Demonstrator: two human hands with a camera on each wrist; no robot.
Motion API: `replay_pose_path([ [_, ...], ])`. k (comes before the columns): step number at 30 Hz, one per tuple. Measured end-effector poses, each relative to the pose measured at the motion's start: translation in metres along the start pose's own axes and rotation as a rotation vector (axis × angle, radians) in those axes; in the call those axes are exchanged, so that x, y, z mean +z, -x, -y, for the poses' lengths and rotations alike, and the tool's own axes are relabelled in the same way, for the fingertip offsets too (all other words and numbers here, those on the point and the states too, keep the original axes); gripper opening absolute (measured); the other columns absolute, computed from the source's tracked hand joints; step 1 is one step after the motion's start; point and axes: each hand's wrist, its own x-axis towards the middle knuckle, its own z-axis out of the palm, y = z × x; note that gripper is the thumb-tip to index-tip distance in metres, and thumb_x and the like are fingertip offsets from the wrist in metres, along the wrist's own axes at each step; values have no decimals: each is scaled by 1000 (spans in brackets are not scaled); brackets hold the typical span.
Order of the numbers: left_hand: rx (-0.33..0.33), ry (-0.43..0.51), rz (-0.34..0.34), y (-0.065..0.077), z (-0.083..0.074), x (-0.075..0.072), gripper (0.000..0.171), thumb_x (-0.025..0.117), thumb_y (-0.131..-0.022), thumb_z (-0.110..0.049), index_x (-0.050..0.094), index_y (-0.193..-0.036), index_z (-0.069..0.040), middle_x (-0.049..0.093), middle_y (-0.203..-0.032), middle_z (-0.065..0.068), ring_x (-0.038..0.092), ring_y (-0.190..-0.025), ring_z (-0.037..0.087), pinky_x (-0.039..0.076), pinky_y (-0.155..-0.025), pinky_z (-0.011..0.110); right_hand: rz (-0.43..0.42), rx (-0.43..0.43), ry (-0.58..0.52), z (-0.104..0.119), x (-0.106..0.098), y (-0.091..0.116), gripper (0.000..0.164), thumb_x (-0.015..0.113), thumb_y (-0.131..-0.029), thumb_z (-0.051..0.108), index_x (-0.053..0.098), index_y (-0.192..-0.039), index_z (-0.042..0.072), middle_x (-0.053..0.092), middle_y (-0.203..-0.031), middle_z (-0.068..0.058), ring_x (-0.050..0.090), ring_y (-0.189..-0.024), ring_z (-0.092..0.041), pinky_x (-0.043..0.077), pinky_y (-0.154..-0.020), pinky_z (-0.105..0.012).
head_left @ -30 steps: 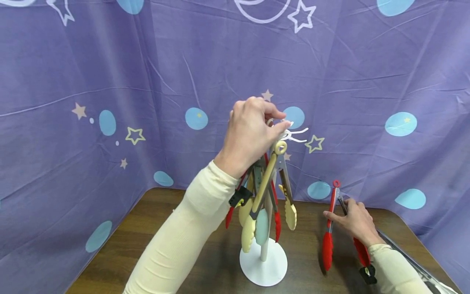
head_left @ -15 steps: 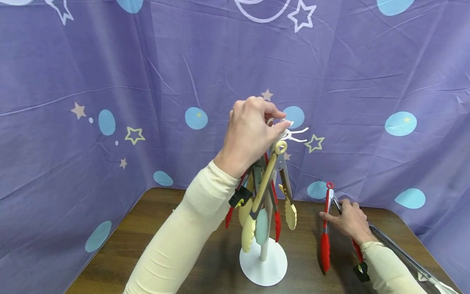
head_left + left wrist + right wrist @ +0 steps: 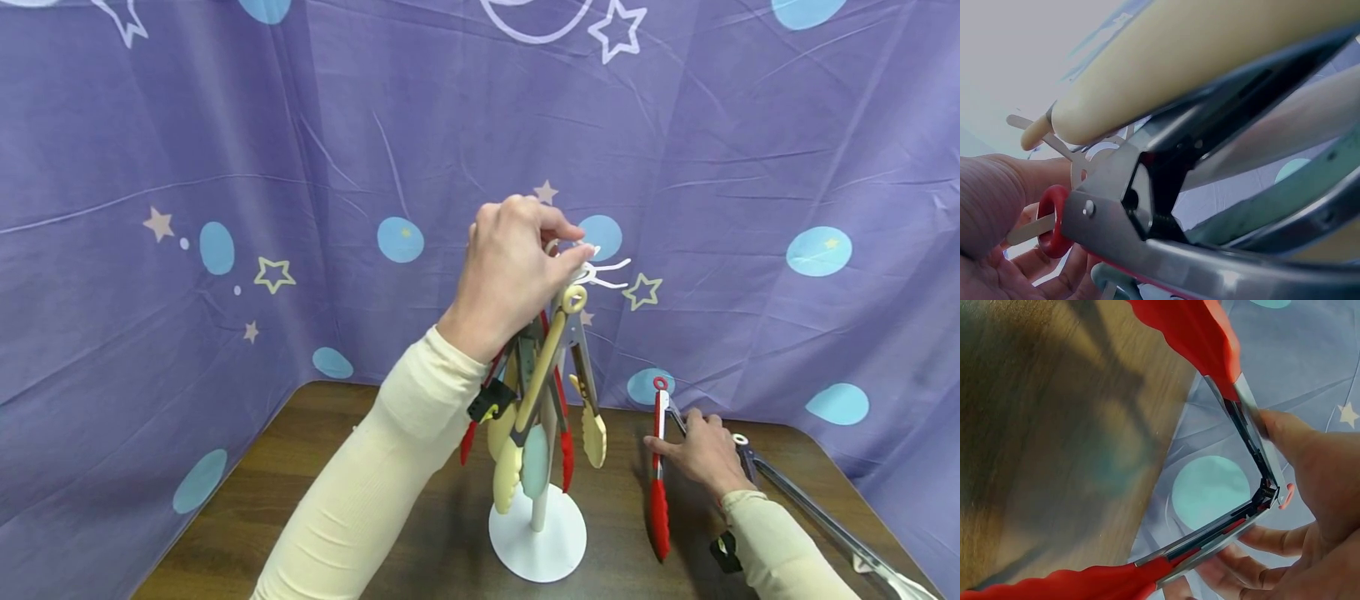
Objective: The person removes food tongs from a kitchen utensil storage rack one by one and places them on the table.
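Note:
In the head view my left hand (image 3: pixel 513 267) pinches the white top of a round-based hanging stand (image 3: pixel 536 554) with thumb and forefinger. Pale yellow tongs (image 3: pixel 528 408), mint tongs (image 3: pixel 535 462) and red ones hang from its hooks (image 3: pixel 607 275). The left wrist view has a red ring (image 3: pixel 1055 220) on a hook beside my fingers. My right hand (image 3: pixel 705 454) grips spread red tongs (image 3: pixel 660 500) at the right. The right wrist view puts the thumb along one metal arm (image 3: pixel 1250 431), with the fingers behind the other arm (image 3: pixel 1204 547).
Long metal tongs (image 3: pixel 806 504) with a dark hinge end lie along the right side of the brown wooden table (image 3: pixel 300 500). A purple patterned cloth (image 3: pixel 450 125) hangs behind and at both sides.
My right hand has moved left with the red tongs, toward the stand. The hinge end of the metal tongs at the right has come into sight. The left hand stays on the stand's top.

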Motion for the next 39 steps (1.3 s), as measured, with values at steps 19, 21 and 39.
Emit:
replay_pose_path([
  [19,2,4,0,1,0,-1,16,86,-84,-26,83,-94,-15,67,-71,-3,55,-68,11,44,-62,30,37,83,11,0,9,1,74,79,-83,50,51,-107,-13,48,-99,-35,54,-94,-54,48,-65,-61],
  [21,3,0,1,1,0,-1,15,86,-84,-26,83,-94,-15,67,-72,-2,55,-68,12,44,-62,30,40,91,15,-1,10,0,74,78,-83,51,51,-107,-13,48,-100,-36,53,-95,-56,48,-65,-62],
  [39,2,-4,0,1,-1,-1,15,85,-84,-27,83,-95,-15,66,-70,-3,54,-66,12,42,-61,30,74,149,16,-4,19,-2,87,77,-83,53,46,-123,-17,46,-110,-41,49,-106,-63,47,-70,-70],
])
